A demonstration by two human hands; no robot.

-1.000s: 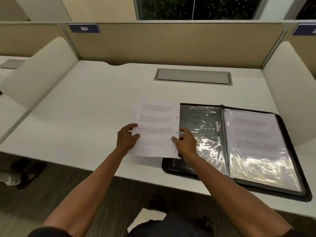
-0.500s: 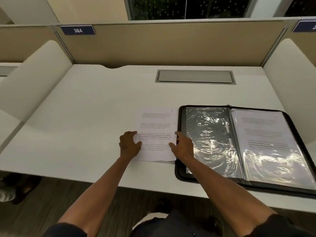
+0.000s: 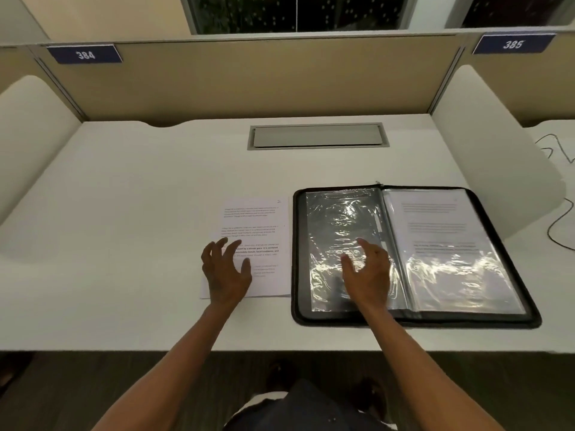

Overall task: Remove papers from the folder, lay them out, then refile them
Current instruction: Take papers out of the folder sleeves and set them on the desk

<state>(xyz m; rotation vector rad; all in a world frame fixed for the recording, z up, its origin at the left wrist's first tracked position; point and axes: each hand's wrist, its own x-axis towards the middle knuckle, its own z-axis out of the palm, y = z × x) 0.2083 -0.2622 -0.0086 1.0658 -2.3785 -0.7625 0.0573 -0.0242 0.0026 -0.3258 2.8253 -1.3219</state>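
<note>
Lying flat on the desk (image 3: 140, 213), a printed sheet (image 3: 258, 231) sits just at 9 o'clock of the open folder (image 3: 298, 250) (its small print unreadable); the left hand (image 3: 225, 272) hides its near corner, fingers spread, while the right hand (image 3: 368, 269) hovers loose-fingered over an empty glare-streaked sleeve (image 3: 339, 219), holding nothing

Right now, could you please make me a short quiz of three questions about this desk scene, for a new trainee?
1. True or false: the printed sheet lies inside the folder.
2. Which hand is over the empty plastic sleeve? A) left hand B) right hand C) neither
3. Fill in: the folder's right-hand sleeve holds a printed ____.

Key
1. False: it lies flat on the desk, beside the folder's left edge.
2. B: the right hand, fingers relaxed.
3. Page.
</note>
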